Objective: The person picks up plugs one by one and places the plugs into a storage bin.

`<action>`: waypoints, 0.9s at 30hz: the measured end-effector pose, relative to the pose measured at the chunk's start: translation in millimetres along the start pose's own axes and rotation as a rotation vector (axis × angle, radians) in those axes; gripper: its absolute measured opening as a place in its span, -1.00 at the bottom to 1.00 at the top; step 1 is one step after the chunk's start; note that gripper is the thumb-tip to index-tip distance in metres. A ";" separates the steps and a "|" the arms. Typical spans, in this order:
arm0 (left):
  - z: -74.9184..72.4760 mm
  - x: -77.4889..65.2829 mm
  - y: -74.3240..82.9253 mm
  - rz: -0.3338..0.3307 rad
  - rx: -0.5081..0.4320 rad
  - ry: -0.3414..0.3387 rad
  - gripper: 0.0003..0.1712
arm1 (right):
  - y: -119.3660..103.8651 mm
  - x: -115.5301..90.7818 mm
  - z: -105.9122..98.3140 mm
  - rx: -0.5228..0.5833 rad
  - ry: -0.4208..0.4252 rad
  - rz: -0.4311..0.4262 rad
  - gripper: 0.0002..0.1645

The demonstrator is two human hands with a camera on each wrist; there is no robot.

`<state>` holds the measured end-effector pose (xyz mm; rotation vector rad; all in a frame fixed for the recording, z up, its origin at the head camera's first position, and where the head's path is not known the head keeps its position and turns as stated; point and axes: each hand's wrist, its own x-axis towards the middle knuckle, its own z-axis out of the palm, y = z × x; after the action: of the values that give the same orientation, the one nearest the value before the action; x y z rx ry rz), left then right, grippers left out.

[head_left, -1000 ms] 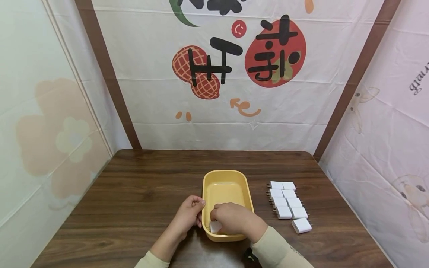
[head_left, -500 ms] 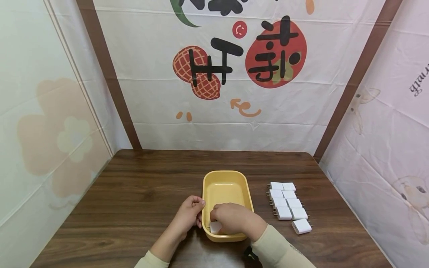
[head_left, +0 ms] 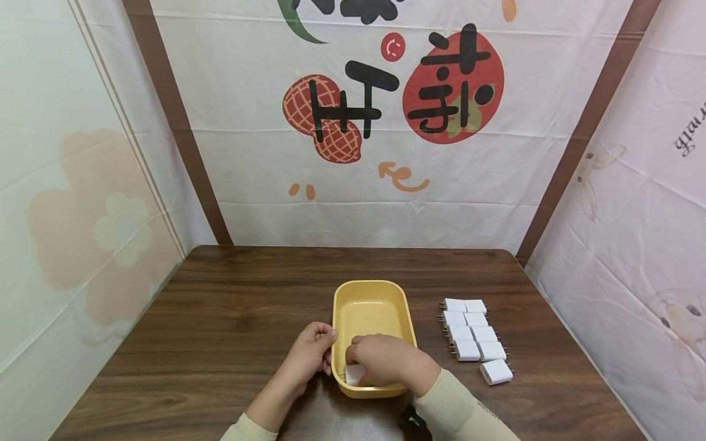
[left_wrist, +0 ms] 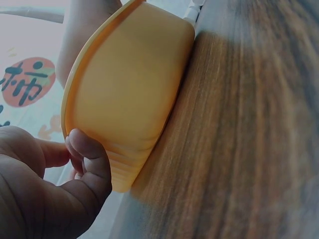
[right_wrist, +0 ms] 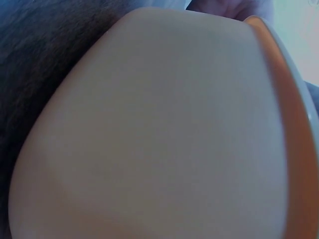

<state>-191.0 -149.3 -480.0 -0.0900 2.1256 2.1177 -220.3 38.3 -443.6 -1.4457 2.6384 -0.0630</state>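
A yellow rectangular container [head_left: 371, 310] stands near the table's front. My left hand [head_left: 310, 353] pinches its left rim between thumb and fingers; the left wrist view shows this hand [left_wrist: 60, 186] against the outer wall [left_wrist: 129, 74]. Down inside the container's near end, my right hand [head_left: 386, 362] has its fingers curled over a white plug adapter [head_left: 354, 373], largely covered by that hand. The container's outer wall [right_wrist: 159, 124] fills most of the right wrist view, where the right fingers are hidden.
Right of the container, several white plug adapters [head_left: 467, 350] lie in two close columns, metal prongs pointing sideways. One adapter [head_left: 497, 372] sits slightly apart at the near end. A small black object [head_left: 412, 418] lies beside the right sleeve. Printed cloth walls [head_left: 248, 214] enclose the table [head_left: 248, 294].
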 end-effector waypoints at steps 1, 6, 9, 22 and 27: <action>0.1 0.1 0.3 0.001 0.000 0.000 -0.74 | 0.3 -0.2 -0.5 0.002 -0.001 -0.002 -0.74; 0.9 1.2 -0.3 0.002 0.002 0.006 -0.74 | 3.2 -1.4 -4.0 0.003 0.000 0.003 -0.68; 1.3 1.1 -0.9 0.006 0.005 0.011 -0.74 | 5.6 -3.8 -9.6 0.001 0.014 0.006 -0.60; 2.2 0.8 -0.2 0.004 0.021 0.028 -0.75 | 37.1 -29.1 -41.6 0.051 0.124 0.087 -0.50; 2.8 1.1 0.4 -0.001 0.031 0.035 -0.74 | 51.4 -39.5 -47.9 0.050 0.179 0.149 -0.53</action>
<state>-192.0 -146.4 -479.8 -0.1253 2.1768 2.0972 -248.7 98.0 -397.6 -1.2797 2.8559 -0.2523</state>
